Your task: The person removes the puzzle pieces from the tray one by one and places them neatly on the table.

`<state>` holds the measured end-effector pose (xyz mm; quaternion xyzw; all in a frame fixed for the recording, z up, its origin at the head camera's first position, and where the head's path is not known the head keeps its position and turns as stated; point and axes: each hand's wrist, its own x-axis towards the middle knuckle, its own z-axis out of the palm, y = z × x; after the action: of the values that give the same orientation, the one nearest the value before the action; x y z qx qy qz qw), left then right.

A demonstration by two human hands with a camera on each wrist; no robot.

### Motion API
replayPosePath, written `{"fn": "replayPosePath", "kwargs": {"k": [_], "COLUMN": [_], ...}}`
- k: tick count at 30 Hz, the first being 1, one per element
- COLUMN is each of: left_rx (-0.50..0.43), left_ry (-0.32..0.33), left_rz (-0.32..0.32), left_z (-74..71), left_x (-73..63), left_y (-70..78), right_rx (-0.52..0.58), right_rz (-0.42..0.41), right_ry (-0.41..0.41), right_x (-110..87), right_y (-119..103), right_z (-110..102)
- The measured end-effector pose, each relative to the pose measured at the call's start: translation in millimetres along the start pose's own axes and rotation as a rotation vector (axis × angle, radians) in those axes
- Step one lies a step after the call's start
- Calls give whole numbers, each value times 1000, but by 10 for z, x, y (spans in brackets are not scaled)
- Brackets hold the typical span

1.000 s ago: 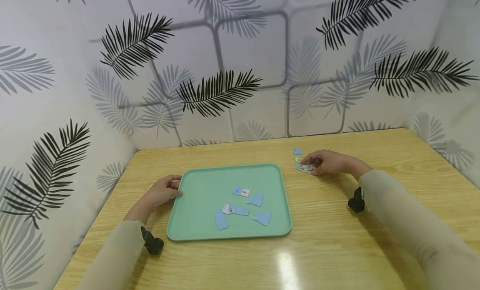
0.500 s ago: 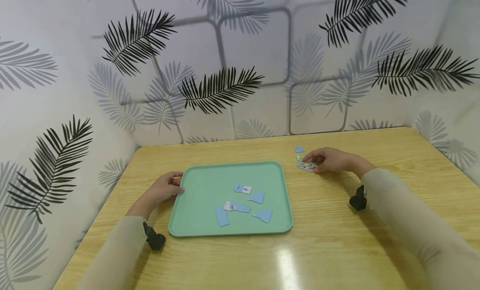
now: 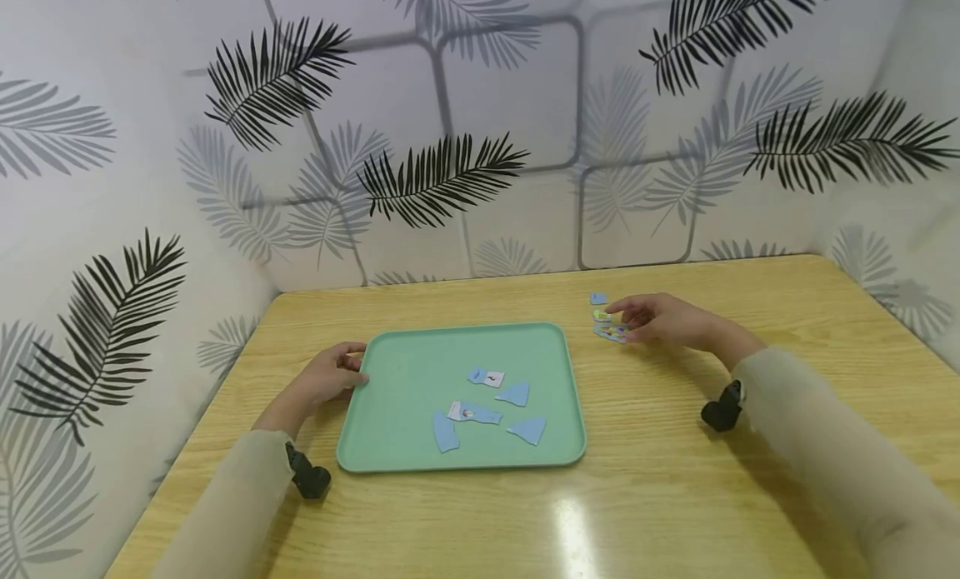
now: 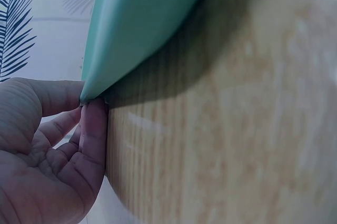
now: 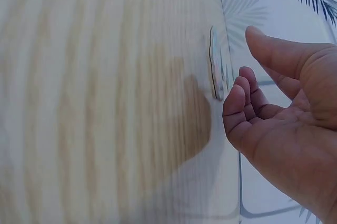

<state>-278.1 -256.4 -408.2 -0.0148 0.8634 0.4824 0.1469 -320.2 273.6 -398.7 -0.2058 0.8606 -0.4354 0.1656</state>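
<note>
My left hand [image 3: 330, 375] pinches the left rim of a mint-green tray [image 3: 397, 379]; in the left wrist view, the thumb [image 4: 60, 95] and fingertips meet at the tray's edge. Past the tray's right side, my right hand [image 3: 663, 319] hovers by a colourful puzzle-like piece [image 3: 609, 333], and a small piece with a yellow print [image 3: 600, 316] lies just behind it. The right wrist view shows thumb and fingers apart, nothing between them, beside a flat piece [image 5: 214, 71] on the table. A small blue piece [image 3: 597, 297] lies farther back.
Inside the tray are several light-blue cut pieces, among them a curved strip [image 3: 446, 433], a wedge [image 3: 528, 431] and a strip with a small printed picture [image 3: 480, 412]. The wooden table [image 3: 675, 496] meets a leaf-patterned wall [image 3: 510, 221] at the back.
My right fingers have lifted slightly off the colourful piece and spread, uncovering more of the yellow-printed one. The left hand stays on the tray rim.
</note>
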Motion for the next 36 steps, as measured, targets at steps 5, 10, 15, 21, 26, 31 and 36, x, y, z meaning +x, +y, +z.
{"fn": "replayPosePath", "kwargs": {"k": [5,10,15,21,26,31,36], "left_rx": [0,6,10,5,-1,-7,-4], "left_ry": [-2,-1,0,0,-1,-3,-3], "left_rz": [4,9,10,12,12,10,4], "left_z": [-5,-4,-3,-1,-2,-6,-5], "left_x": [-5,-7,0,0,10,9,-2], "left_y": [-5,0,-2,-1,-15,-14,-9], "right_rx": [53,110,140,164,166,160,114], "right_rz": [-42,-64,-81,-97,-113,-150,-174], "right_ry": [-19,-54,-89,-125,-159,-191,-217], "right_x": [-3,19,48,73,89,124,172], "right_y": [-123,-257,-380,-520,-615,-694,-763], "right_z": [112,249,396,554,663,789,919]}}
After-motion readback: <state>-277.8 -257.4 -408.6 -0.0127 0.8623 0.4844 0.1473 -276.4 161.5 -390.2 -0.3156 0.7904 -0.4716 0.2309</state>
